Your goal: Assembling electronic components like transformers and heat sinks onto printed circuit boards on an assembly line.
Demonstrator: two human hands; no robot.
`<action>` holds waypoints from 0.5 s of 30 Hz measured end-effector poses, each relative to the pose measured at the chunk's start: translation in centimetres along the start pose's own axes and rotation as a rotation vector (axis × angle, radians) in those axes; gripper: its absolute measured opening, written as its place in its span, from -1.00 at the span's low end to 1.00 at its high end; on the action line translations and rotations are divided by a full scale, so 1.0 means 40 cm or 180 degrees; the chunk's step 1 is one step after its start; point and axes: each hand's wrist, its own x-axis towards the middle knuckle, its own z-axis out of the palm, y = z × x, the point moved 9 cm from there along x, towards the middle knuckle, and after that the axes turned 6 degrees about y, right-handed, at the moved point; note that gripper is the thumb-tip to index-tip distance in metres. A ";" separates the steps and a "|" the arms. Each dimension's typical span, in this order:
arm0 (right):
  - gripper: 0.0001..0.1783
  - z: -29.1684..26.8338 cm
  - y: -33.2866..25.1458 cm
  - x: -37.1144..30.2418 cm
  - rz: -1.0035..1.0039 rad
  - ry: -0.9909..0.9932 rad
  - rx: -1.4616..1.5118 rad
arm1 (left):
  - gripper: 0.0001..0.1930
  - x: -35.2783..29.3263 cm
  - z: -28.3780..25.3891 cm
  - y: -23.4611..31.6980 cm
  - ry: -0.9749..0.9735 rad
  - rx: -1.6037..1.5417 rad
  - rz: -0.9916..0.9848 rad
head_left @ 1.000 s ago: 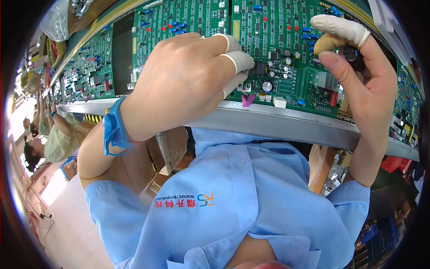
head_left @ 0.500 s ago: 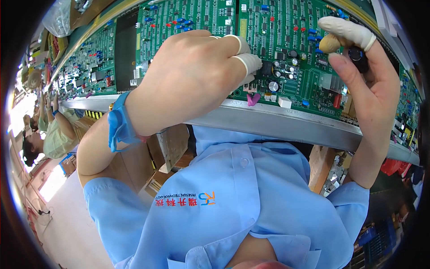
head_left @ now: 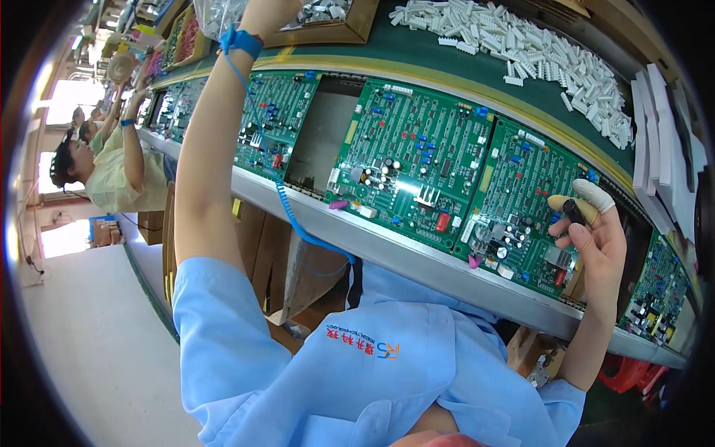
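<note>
My left hand is stretched far forward at the top edge, beside a cardboard box of small white and grey parts. The frame cuts off its fingers. A blue wrist strap circles that wrist, with a coiled blue cord hanging from it. My right hand pinches a small black component between thumb and fingers, some in finger cots. It hovers over the right end of a green circuit board. Another populated green circuit board lies to its left, with a purple piece at its near edge.
A metal rail borders the near side of the board line. White slotted parts are heaped on the green surface beyond. White panels stand at the right. A clear plastic bag lies far left. Another person sits further left.
My left hand has gone from over the circuit board to the box area at the far left. My right hand still holds the black component. The view has shifted, showing more bench.
</note>
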 end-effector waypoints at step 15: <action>-0.65 0.208 -0.033 0.122 0.0369 -0.0842 0.0164 | -0.73 -0.038 -0.036 -0.010 0.0498 -0.0995 -0.0418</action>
